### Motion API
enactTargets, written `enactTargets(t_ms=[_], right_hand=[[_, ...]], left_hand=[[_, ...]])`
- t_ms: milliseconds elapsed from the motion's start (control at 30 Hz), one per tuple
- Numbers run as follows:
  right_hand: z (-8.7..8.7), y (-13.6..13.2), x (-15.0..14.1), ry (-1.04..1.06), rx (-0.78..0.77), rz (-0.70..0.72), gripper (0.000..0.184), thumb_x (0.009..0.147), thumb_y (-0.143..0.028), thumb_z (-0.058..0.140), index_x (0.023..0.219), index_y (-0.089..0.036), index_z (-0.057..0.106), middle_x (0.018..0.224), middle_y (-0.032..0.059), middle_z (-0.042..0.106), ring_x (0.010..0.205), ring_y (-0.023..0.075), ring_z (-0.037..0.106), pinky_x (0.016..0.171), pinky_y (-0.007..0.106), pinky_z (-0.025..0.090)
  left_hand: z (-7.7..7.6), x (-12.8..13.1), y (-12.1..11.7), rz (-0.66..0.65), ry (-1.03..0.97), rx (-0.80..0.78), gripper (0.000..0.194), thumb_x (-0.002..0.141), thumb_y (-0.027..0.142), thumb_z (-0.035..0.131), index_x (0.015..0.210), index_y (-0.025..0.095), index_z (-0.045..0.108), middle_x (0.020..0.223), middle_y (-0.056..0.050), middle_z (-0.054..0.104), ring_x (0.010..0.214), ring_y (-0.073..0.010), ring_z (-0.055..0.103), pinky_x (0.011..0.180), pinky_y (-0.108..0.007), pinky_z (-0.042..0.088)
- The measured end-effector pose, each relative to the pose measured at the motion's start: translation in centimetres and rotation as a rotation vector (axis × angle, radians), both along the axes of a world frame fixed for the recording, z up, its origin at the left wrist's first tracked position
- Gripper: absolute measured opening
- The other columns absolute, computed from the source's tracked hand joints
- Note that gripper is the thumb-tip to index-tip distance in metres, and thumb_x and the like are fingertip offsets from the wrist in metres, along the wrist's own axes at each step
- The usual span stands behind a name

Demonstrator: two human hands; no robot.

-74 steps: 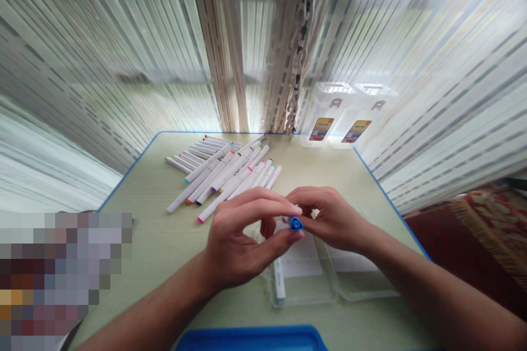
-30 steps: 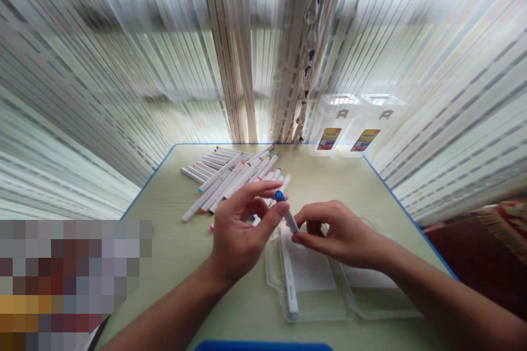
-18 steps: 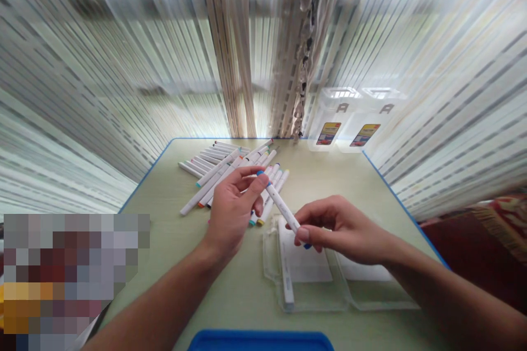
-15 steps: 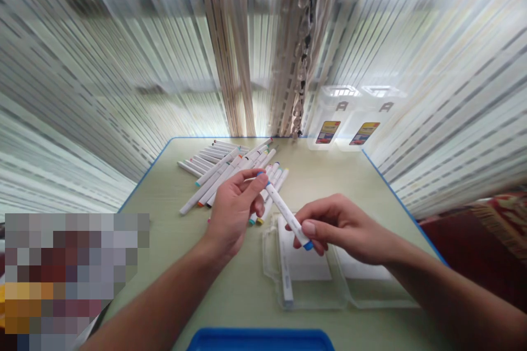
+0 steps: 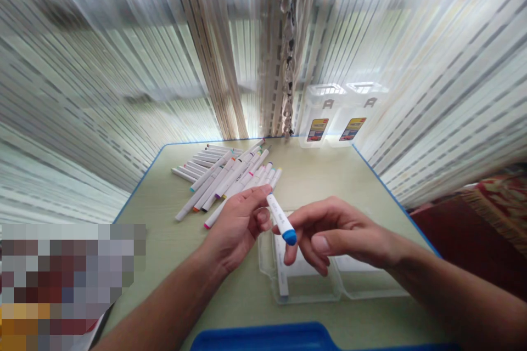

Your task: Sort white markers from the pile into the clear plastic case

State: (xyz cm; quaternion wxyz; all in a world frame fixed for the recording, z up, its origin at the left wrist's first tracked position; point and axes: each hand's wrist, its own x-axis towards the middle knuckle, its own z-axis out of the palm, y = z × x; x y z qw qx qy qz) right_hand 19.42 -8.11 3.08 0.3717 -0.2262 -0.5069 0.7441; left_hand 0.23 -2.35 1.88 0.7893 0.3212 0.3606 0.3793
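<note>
A white marker with a blue cap [image 5: 280, 218] is pinched at its far end by my left hand [image 5: 242, 222], its blue end pointing toward me. My right hand [image 5: 341, 233] is beside it with fingers apart; its index finger is behind the marker and seems to touch it, while the thumb is off it. Below the hands lies an open clear plastic case [image 5: 304, 300], partly covered by my right hand. Another white marker [image 5: 282, 271] lies along the case's left side. Past my left hand a loose pile of white markers [image 5: 222, 175] with variously coloured ends is spread out.
Two clear plastic cases [image 5: 319, 104] with yellow labels stand at the table's far right. The pale green table [image 5: 164, 263] has a blue edge. A blue object [image 5: 263, 338] lies at the near edge. String curtains [image 5: 123, 55] hang behind and at both sides.
My right thumb has come off the marker and the fingers have spread. The marker now points more toward me, still in my left hand. The whole view has shifted slightly.
</note>
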Motion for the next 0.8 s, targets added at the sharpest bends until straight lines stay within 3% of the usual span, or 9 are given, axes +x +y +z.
enactTargets(t_ms=[367, 467, 633, 800], right_hand=[[0.2, -0.2, 0.2, 0.004, -0.007, 0.026, 0.038, 0.089, -0.031, 0.073, 0.125, -0.019, 0.070, 0.104, 0.0125, 0.077, 0.062, 0.0096, 0.061, 0.057, 0.022, 0.045], [0.4, 0.0, 0.0, -0.057, 0.002, 0.002, 0.037, 0.089, -0.038, 0.072, 0.118, -0.015, 0.072, 0.100, 0.0134, 0.077, 0.059, 0.0097, 0.060, 0.055, 0.022, 0.044], [0.4, 0.7, -0.6, -0.338, -0.041, -0.146, 0.049, 0.090, -0.055, 0.064, 0.083, -0.008, 0.073, 0.066, 0.0074, 0.070, 0.049, 0.0108, 0.058, 0.049, 0.022, 0.045], [-0.4, 1.4, -0.7, -0.393, -0.090, -0.223, 0.045, 0.083, -0.055, 0.073, 0.080, -0.010, 0.072, 0.059, 0.0010, 0.064, 0.050, 0.0099, 0.057, 0.050, 0.022, 0.045]], left_hand=[[0.2, 0.1, -0.1, -0.005, 0.031, -0.022, 0.026, 0.076, 0.033, 0.082, 0.078, 0.014, 0.065, 0.065, 0.003, 0.056, 0.050, -0.0052, 0.047, 0.050, -0.018, 0.043], [0.0, 0.1, 0.0, -0.012, 0.031, 0.011, 0.027, 0.078, 0.035, 0.081, 0.080, 0.014, 0.065, 0.066, 0.004, 0.056, 0.050, -0.0043, 0.045, 0.050, -0.017, 0.042], [0.1, 0.1, 0.0, 0.013, 0.154, 0.225, 0.033, 0.076, 0.035, 0.083, 0.095, 0.014, 0.066, 0.059, 0.006, 0.058, 0.047, -0.0057, 0.048, 0.047, -0.017, 0.040], [0.3, 0.1, -0.3, -0.019, 0.268, 0.439, 0.033, 0.072, 0.030, 0.086, 0.095, 0.014, 0.069, 0.062, 0.002, 0.067, 0.049, -0.0084, 0.055, 0.048, -0.018, 0.044]])
